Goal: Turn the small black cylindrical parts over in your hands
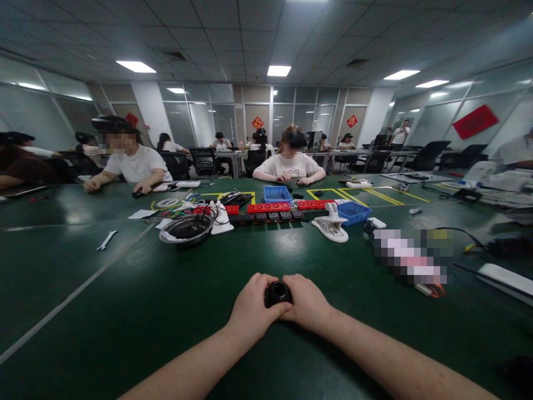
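A small round black part with a hole in its top point(278, 291) stands between my two hands near the front middle of the table. My left hand point(255, 304) curls round its left side, the thumb across the near side. On the other side, my right hand point(307, 300) wraps its right edge, and the two hands meet in front of it. The part looks like a black plastic ring or cap; its exact kind is not clear. Its lower portion is hidden by my fingers. Under it lies the dark green tabletop point(175, 333).
A metal bowl point(186, 229) with black items stands ahead left, beside a white clip stand point(220, 218). Red blocks point(268, 207), blue bins point(277, 194) point(353, 211) and a white clamp point(332, 225) line the middle. A wrench point(107, 241) lies left. People sit across.
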A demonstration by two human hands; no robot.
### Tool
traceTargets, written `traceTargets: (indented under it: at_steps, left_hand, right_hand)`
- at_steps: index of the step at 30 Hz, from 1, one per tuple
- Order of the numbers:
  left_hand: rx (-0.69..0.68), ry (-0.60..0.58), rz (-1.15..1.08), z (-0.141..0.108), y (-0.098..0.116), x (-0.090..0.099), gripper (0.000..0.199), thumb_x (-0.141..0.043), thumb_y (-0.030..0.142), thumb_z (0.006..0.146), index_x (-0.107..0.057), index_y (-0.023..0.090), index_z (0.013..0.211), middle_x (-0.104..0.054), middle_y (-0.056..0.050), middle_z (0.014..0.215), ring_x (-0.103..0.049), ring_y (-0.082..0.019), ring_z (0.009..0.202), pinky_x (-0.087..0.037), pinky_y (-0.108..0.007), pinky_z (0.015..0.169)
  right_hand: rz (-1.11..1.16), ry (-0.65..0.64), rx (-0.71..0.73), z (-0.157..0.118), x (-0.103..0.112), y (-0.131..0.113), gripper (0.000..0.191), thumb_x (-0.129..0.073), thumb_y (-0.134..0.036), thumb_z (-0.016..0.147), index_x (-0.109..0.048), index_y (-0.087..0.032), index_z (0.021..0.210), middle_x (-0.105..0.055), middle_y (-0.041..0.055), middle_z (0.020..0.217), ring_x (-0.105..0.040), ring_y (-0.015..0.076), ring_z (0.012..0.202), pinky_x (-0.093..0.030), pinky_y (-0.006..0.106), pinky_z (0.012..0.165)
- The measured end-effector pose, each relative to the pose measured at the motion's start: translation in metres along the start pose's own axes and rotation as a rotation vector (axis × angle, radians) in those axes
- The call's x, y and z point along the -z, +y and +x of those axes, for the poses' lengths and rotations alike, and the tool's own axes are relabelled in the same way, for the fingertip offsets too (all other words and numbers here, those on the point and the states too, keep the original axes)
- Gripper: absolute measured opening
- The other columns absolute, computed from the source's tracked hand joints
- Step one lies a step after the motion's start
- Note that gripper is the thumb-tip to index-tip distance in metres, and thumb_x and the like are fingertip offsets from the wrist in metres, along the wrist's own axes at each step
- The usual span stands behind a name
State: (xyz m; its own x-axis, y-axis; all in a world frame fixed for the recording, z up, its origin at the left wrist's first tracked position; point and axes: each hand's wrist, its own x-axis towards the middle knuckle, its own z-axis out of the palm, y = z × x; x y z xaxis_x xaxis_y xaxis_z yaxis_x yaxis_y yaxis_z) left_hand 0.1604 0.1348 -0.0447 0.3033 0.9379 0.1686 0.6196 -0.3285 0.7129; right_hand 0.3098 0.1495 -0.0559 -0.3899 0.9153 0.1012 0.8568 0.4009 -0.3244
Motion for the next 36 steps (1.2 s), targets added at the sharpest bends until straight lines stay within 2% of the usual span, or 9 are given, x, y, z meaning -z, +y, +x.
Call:
traceTargets:
  at_steps: [2, 5, 9, 13, 28, 36]
  left_hand:
    - [-0.001, 0.027, 0.009, 0.0, 0.0, 0.0, 0.033, -0.064, 0.034, 0.061, -0.053, 0.02, 0.088, -0.048, -0.001, 0.084, -0.046, -0.017, 0.073, -0.037, -0.027, 0.062]
    - [-0.03, -0.034, -0.024, 0.003, -0.004, 0.004, 0.033, -0.065, 0.033, 0.06, -0.054, 0.02, 0.089, -0.047, 0.0, 0.082, -0.045, -0.016, 0.069, -0.037, -0.025, 0.06]
    - [-0.096, -0.183, -0.085, 0.007, -0.008, 0.012, 0.037, -0.066, 0.034, 0.06, -0.055, 0.022, 0.093, -0.045, 0.001, 0.078, -0.042, -0.012, 0.064, -0.035, -0.021, 0.055]
    - [-0.122, -0.237, -0.103, 0.009, -0.01, 0.015, 0.038, -0.066, 0.035, 0.06, -0.055, 0.022, 0.095, -0.043, 0.002, 0.077, -0.041, -0.011, 0.064, -0.033, -0.02, 0.055]
    - [-0.116, -0.244, -0.127, 0.01, -0.012, 0.012, 0.038, -0.065, 0.033, 0.06, -0.055, 0.024, 0.096, -0.043, 0.002, 0.079, -0.042, -0.011, 0.065, -0.032, -0.021, 0.055]
    - [-0.112, -0.229, -0.115, 0.009, -0.01, 0.013, 0.038, -0.066, 0.033, 0.06, -0.055, 0.023, 0.094, -0.043, 0.003, 0.078, -0.041, -0.011, 0.064, -0.032, -0.02, 0.055]
  right_hand:
    - [-0.046, 0.029, -0.005, -0.002, -0.002, -0.004, 0.034, -0.058, -0.044, 0.062, -0.051, -0.015, 0.079, -0.054, 0.0054, 0.076, -0.048, 0.0191, 0.071, -0.033, 0.029, 0.062]
    - [0.012, -0.001, 0.069, -0.002, 0.003, -0.001, 0.044, -0.06, -0.049, 0.058, -0.052, -0.015, 0.086, -0.053, 0.0054, 0.081, -0.048, 0.0199, 0.075, -0.034, 0.03, 0.066]
    - [0.212, -0.159, 0.235, 0.001, 0.017, 0.012, 0.045, -0.066, -0.045, 0.055, -0.055, -0.017, 0.089, -0.052, 0.0022, 0.084, -0.047, 0.0179, 0.079, -0.036, 0.027, 0.067]
    - [0.306, -0.255, 0.3, 0.003, 0.025, 0.019, 0.042, -0.066, -0.037, 0.059, -0.056, -0.019, 0.095, -0.053, 0.0007, 0.086, -0.047, 0.0174, 0.083, -0.035, 0.027, 0.073]
    - [0.368, -0.302, 0.386, 0.004, 0.031, 0.022, 0.036, -0.062, -0.027, 0.066, -0.055, -0.019, 0.1, -0.053, 0.0006, 0.089, -0.045, 0.0163, 0.086, -0.034, 0.027, 0.078]
    - [0.346, -0.287, 0.347, 0.005, 0.029, 0.02, 0.035, -0.063, -0.028, 0.065, -0.056, -0.018, 0.097, -0.053, 0.0, 0.083, -0.047, 0.0153, 0.08, -0.035, 0.024, 0.071]
